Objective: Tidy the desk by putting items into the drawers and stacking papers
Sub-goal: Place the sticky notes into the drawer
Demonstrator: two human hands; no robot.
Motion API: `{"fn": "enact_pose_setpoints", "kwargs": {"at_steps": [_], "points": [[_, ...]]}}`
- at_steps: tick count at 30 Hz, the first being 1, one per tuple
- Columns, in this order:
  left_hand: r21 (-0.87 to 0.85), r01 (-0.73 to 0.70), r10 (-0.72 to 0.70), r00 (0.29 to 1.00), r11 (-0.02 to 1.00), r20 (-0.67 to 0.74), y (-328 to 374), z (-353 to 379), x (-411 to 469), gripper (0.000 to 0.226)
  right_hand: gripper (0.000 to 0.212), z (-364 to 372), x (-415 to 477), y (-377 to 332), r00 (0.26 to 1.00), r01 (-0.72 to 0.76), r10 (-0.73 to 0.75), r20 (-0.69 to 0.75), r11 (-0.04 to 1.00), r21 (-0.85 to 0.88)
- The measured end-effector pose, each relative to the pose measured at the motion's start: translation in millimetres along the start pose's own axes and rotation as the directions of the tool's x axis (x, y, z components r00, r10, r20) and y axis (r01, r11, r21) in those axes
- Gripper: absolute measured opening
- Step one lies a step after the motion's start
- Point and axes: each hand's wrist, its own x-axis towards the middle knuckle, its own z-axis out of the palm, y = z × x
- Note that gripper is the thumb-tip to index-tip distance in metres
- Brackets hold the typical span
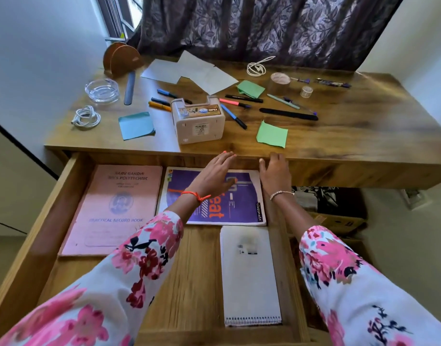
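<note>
At the left of the frame, your wooden drawer stood pulled out. A pink paper record book lay flat inside it. Above it, on the brown wooden desk, a coiled white cable, a clear glass ashtray, a half-round wooden holder and a blue square paper waited.

Toward the middle, loose white sheets lay unstacked at the back. Several coloured pens were scattered near a white plastic box. Below these, your left hand reached over a purple-covered notebook in the drawer, fingers stretched out and grasping nothing. A white spiral-bound notepad lay lower in the drawer.

Just right of centre, your right hand was at the desk's front edge, fingers straight and empty. I could not tell whether it touched the wood.

To the right, two green papers, a black flat file, a roll of clear tape, a second white cable and purple pens lay out.

I judged you were early in the job. Three books were stowed, while the small items and every loose paper were left to do.
</note>
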Motion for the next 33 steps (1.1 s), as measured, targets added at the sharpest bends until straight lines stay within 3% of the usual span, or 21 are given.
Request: {"fn": "enact_pose_setpoints", "kwargs": {"at_steps": [10,14,17,22,27,30,33], "points": [[0.076,0.066,-0.080,0.977,0.995,0.199,-9,11,81,0.071,0.048,4,99,15,0.947,-0.313,0.319,-0.028,0.940,0.133],[0.100,0.104,-0.129,0.949,0.989,0.288,-21,24,91,0.071,0.064,11,120,19,0.922,-0.388,0.385,0.049,0.920,0.063],[0.107,0.102,-0.127,0.955,0.989,0.269,-26,34,90,0.072,0.069,17,129,21,0.870,-0.489,0.485,0.088,0.872,0.026],[0.065,0.099,-0.112,0.958,0.993,0.264,-29,34,92,0.073,0.075,16,137,21,0.756,-0.654,0.624,0.198,0.730,0.199],[0.037,0.128,-0.133,0.946,0.991,0.296,-25,31,90,0.077,0.036,9,123,24,0.777,-0.604,0.603,0.183,0.631,0.487],[-0.067,0.136,-0.109,0.945,0.988,0.310,-25,26,82,0.080,0.012,2,109,25,0.791,-0.555,0.578,0.197,0.545,0.628],[-0.280,0.150,-0.075,0.962,0.948,0.263,-30,17,57,0.085,0.018,-3,86,22,0.826,-0.546,0.422,0.373,0.439,0.714]]}}
